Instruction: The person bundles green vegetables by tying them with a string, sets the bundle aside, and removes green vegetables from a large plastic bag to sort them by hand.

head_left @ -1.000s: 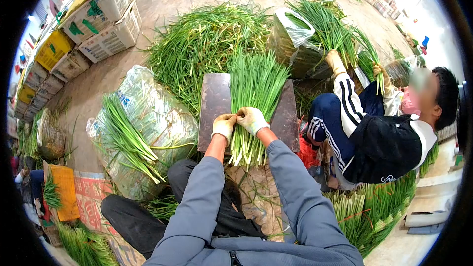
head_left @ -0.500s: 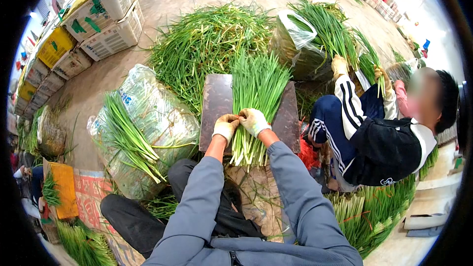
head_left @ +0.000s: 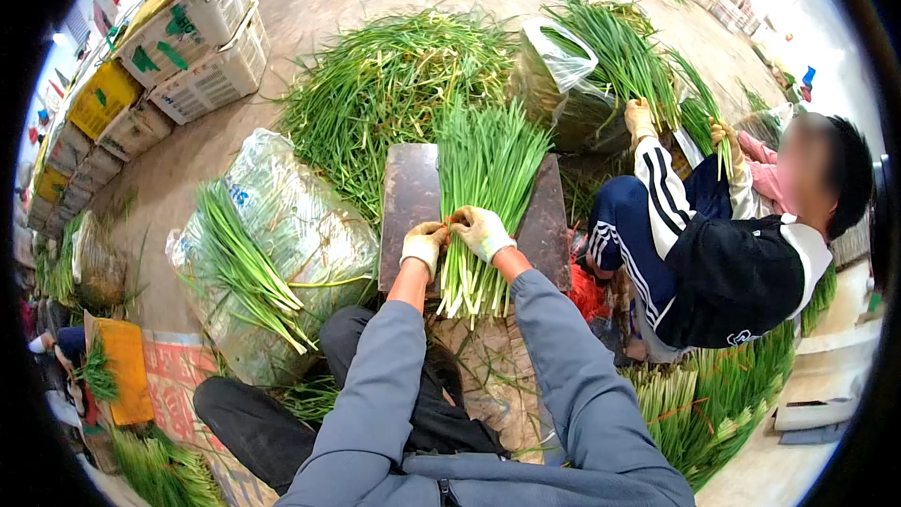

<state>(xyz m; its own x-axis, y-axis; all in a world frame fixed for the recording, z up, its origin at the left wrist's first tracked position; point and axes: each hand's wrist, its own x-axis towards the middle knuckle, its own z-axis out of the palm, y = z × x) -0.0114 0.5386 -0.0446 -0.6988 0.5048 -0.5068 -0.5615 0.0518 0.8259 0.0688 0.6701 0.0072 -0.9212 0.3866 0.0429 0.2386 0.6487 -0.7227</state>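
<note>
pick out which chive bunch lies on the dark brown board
The centre bunch, with the wearer's left hand and right hand together over its stalks. Unlike it, the loose bunch at picture left lies on a clear plastic bag.

The left hand (head_left: 425, 246) and right hand (head_left: 483, 233) wear off-white fabric gloves (head_left: 488, 237) with yellowish stains. The slate-grey long-sleeved cloth jacket (head_left: 587, 385) has a dark front zip (head_left: 445, 491); the loose trousers (head_left: 258, 427) are black.
</note>
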